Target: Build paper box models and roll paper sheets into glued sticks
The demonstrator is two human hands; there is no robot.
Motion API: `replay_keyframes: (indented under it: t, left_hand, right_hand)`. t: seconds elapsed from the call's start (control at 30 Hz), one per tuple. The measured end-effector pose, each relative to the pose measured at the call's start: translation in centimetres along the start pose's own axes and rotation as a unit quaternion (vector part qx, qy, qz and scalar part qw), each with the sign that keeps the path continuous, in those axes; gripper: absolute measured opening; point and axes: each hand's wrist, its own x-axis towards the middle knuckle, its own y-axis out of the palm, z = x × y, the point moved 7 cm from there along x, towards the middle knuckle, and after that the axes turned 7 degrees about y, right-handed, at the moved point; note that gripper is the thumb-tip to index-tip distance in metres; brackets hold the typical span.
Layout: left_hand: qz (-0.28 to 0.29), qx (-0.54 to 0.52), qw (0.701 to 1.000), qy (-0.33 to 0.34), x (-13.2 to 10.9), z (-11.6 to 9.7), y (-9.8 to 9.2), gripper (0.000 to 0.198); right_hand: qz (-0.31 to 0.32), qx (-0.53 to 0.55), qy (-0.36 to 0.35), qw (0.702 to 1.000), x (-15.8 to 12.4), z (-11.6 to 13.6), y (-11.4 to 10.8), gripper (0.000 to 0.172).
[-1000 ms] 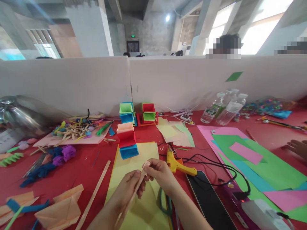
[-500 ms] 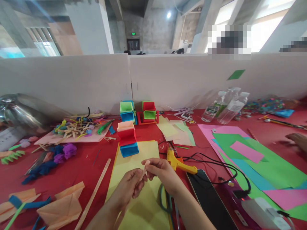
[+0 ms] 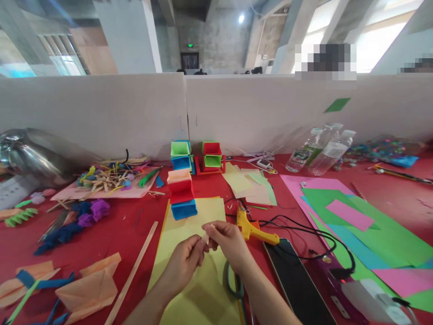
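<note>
A small peach paper strip (image 3: 205, 237) is pinched between the fingertips of both hands, and most of it is hidden by them. My left hand (image 3: 184, 262) grips it from below, thumb against bent fingers. My right hand (image 3: 227, 238) pinches its upper end with thumb and forefinger. Both hands are above a yellow paper sheet (image 3: 196, 298). Dark green scissor handles (image 3: 227, 279) lie beside my right wrist. Just beyond my hands stands a row of folded paper, blue (image 3: 184, 210), red (image 3: 181, 193) and peach (image 3: 179, 177).
A yellow glue gun (image 3: 259, 234) with black cables lies right of my hands, near a phone (image 3: 297, 282) and a white plug (image 3: 375, 295). Coloured sheets (image 3: 382, 234) cover the right side. Left are a wooden strip (image 3: 133, 271), folded peach papers (image 3: 89, 293) and a metal kettle (image 3: 37, 153).
My hands have drawn closer together, and less of the peach strip shows. Another person's hand at the right edge has gone out of view. The camera has shifted slightly.
</note>
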Motion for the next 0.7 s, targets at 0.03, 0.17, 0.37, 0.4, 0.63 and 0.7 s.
replay_keyframes:
  t: [0.03, 0.17, 0.37, 0.4, 0.63, 0.7]
  left_hand:
    - [0.004, -0.003, 1.000, -0.003, 0.0, 0.0, 0.0, 0.034]
    - [0.007, -0.007, 1.000, -0.019, -0.1, -0.1, 0.0, 0.035]
    - [0.005, -0.002, 1.000, -0.025, -0.2, -0.4, -0.1, 0.036]
    - [0.009, -0.005, 1.000, -0.024, -0.2, -0.5, -0.1, 0.036]
    - [0.007, -0.015, 0.999, -0.043, -0.3, -0.1, 0.0, 0.036]
    - [0.002, -0.020, 0.999, -0.042, -0.3, -0.2, 0.0, 0.037]
  right_hand:
    - [-0.005, -0.002, 0.006, 1.000, 0.1, -0.1, -0.2, 0.032]
    - [0.001, -0.005, 0.011, 1.000, 0.2, -0.3, -0.2, 0.033]
    - [0.019, 0.011, -0.003, 1.000, 0.0, 0.0, 0.3, 0.023]
    - [0.006, 0.005, 0.000, 1.000, 0.0, 0.0, 0.1, 0.025]
    - [0.025, 0.020, 0.022, 0.999, 0.2, 0.2, -0.5, 0.036]
    - [0.052, 0.015, 0.021, 0.998, 0.1, 0.1, 0.1, 0.031]
